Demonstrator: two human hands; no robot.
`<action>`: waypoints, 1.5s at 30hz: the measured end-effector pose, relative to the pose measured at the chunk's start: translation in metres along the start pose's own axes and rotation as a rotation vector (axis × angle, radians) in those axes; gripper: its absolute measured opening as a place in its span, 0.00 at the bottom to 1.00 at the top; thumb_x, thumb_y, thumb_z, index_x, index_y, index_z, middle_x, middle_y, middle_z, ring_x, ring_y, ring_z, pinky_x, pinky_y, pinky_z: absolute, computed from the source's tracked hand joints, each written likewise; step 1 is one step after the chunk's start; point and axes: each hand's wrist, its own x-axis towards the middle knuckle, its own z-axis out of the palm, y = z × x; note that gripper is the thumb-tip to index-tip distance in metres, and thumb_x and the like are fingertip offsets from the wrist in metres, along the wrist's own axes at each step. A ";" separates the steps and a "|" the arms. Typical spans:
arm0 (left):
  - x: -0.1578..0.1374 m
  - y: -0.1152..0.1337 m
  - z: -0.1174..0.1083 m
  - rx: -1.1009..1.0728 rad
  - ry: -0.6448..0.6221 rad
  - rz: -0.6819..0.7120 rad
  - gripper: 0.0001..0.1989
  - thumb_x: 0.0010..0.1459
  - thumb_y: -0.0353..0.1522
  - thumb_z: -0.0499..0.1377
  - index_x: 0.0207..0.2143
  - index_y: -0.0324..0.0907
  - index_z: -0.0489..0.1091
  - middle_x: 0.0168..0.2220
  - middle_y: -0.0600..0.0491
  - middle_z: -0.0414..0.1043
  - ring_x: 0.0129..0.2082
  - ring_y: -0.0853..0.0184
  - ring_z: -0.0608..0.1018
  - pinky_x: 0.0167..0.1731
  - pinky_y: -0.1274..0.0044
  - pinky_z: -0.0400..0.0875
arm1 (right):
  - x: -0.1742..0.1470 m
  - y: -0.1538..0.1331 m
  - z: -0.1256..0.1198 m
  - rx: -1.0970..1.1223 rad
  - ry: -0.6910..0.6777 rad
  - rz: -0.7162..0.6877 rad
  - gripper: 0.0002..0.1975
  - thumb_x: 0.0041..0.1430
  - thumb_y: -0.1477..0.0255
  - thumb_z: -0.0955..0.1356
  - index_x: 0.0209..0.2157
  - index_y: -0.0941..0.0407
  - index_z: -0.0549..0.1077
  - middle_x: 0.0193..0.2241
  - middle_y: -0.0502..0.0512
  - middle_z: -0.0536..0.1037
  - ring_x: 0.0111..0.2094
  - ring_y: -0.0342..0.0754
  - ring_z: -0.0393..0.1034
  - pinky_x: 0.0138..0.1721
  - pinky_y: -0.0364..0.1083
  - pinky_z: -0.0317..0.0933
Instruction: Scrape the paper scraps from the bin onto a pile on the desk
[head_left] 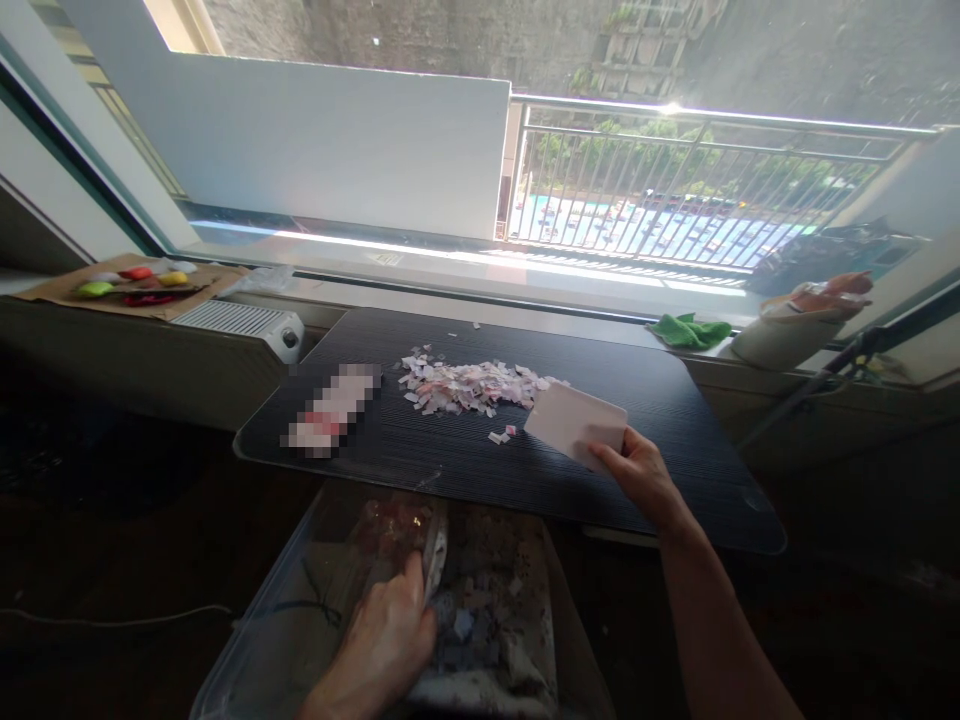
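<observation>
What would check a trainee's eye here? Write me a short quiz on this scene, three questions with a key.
1. True or false: the heap of paper scraps lies on the dark table, while the left hand is off it, at the translucent container.

2. Multiple choice: which hand holds the flat pale card?
a) the left hand
b) the right hand
c) neither

3. Fill in the blank, as pictured: the green cloth lies on the window ledge, just beyond the table's far ____ corner.

Key: 1 true; 2 b; 3 right.
</observation>
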 end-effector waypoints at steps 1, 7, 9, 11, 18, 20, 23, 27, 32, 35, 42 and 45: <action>0.000 0.000 0.000 0.008 -0.003 0.000 0.19 0.50 0.30 0.44 0.47 0.35 0.56 0.35 0.44 0.70 0.37 0.59 0.73 0.35 0.71 0.62 | 0.000 0.000 0.003 0.044 0.005 0.018 0.17 0.39 0.67 0.69 0.33 0.60 0.71 0.27 0.53 0.76 0.28 0.47 0.70 0.29 0.45 0.64; -0.001 0.003 -0.005 -0.018 -0.012 -0.001 0.18 0.50 0.28 0.44 0.45 0.37 0.57 0.32 0.46 0.71 0.35 0.59 0.73 0.33 0.72 0.62 | -0.003 -0.007 0.016 0.284 -0.103 0.088 0.18 0.37 0.67 0.70 0.34 0.58 0.69 0.26 0.49 0.75 0.24 0.43 0.67 0.25 0.42 0.63; -0.002 0.003 -0.005 -0.013 -0.008 -0.010 0.17 0.50 0.28 0.44 0.44 0.37 0.57 0.32 0.46 0.71 0.35 0.59 0.73 0.33 0.72 0.62 | -0.003 -0.008 0.015 0.292 -0.087 0.077 0.18 0.37 0.66 0.70 0.34 0.57 0.69 0.26 0.49 0.75 0.24 0.43 0.67 0.25 0.42 0.62; -0.001 0.002 -0.004 -0.007 -0.013 -0.020 0.18 0.50 0.28 0.44 0.45 0.37 0.57 0.32 0.47 0.71 0.35 0.60 0.73 0.33 0.72 0.62 | -0.002 -0.007 0.012 0.258 -0.062 0.077 0.17 0.37 0.66 0.70 0.33 0.57 0.69 0.25 0.49 0.75 0.24 0.43 0.67 0.24 0.42 0.62; 0.002 -0.001 0.003 0.022 -0.017 -0.004 0.23 0.51 0.30 0.44 0.51 0.34 0.53 0.36 0.45 0.69 0.38 0.60 0.72 0.36 0.72 0.62 | -0.005 -0.001 0.019 0.178 -0.010 0.152 0.15 0.36 0.68 0.69 0.30 0.58 0.69 0.24 0.51 0.75 0.23 0.45 0.67 0.22 0.42 0.62; 0.001 -0.001 0.003 0.024 -0.018 -0.005 0.23 0.51 0.30 0.44 0.50 0.34 0.53 0.36 0.44 0.70 0.38 0.59 0.72 0.35 0.71 0.62 | -0.008 -0.003 0.028 0.270 -0.086 0.183 0.16 0.36 0.68 0.69 0.31 0.58 0.69 0.25 0.51 0.75 0.22 0.44 0.66 0.21 0.42 0.62; 0.000 0.000 0.001 0.023 -0.023 0.004 0.20 0.51 0.29 0.44 0.48 0.35 0.55 0.35 0.44 0.70 0.37 0.59 0.73 0.35 0.71 0.62 | -0.009 -0.008 0.036 0.390 -0.141 0.153 0.18 0.37 0.67 0.69 0.33 0.58 0.69 0.27 0.50 0.75 0.24 0.44 0.67 0.22 0.42 0.62; -0.001 0.002 -0.002 0.026 -0.029 -0.021 0.20 0.50 0.29 0.45 0.47 0.35 0.55 0.37 0.44 0.69 0.38 0.58 0.72 0.35 0.70 0.62 | -0.008 -0.011 0.032 0.369 -0.072 0.095 0.17 0.37 0.67 0.70 0.33 0.58 0.69 0.27 0.50 0.75 0.24 0.44 0.67 0.23 0.42 0.63; -0.002 0.004 -0.006 -0.020 -0.037 -0.018 0.19 0.51 0.29 0.44 0.47 0.35 0.55 0.34 0.45 0.71 0.36 0.59 0.73 0.34 0.71 0.62 | -0.009 -0.003 0.023 0.255 -0.026 0.102 0.17 0.37 0.66 0.70 0.32 0.58 0.69 0.25 0.50 0.75 0.24 0.45 0.68 0.25 0.43 0.64; -0.003 0.005 -0.007 -0.027 -0.042 -0.021 0.18 0.50 0.29 0.44 0.45 0.36 0.56 0.34 0.45 0.71 0.37 0.58 0.72 0.34 0.71 0.62 | -0.011 0.000 0.027 0.218 -0.049 0.074 0.17 0.38 0.66 0.70 0.32 0.58 0.69 0.26 0.51 0.75 0.26 0.45 0.69 0.27 0.44 0.64; -0.004 0.005 -0.008 -0.026 -0.050 -0.034 0.18 0.50 0.29 0.45 0.45 0.37 0.56 0.35 0.45 0.71 0.37 0.59 0.72 0.34 0.72 0.61 | -0.009 -0.002 0.033 0.143 -0.045 0.030 0.16 0.40 0.66 0.69 0.33 0.59 0.69 0.28 0.52 0.74 0.27 0.45 0.68 0.28 0.44 0.64; -0.004 0.005 -0.009 -0.032 -0.051 -0.034 0.18 0.50 0.29 0.44 0.45 0.36 0.56 0.35 0.44 0.70 0.37 0.59 0.72 0.34 0.72 0.61 | -0.010 -0.002 0.026 0.125 -0.023 0.050 0.16 0.40 0.66 0.69 0.33 0.59 0.69 0.27 0.52 0.74 0.27 0.45 0.67 0.27 0.44 0.64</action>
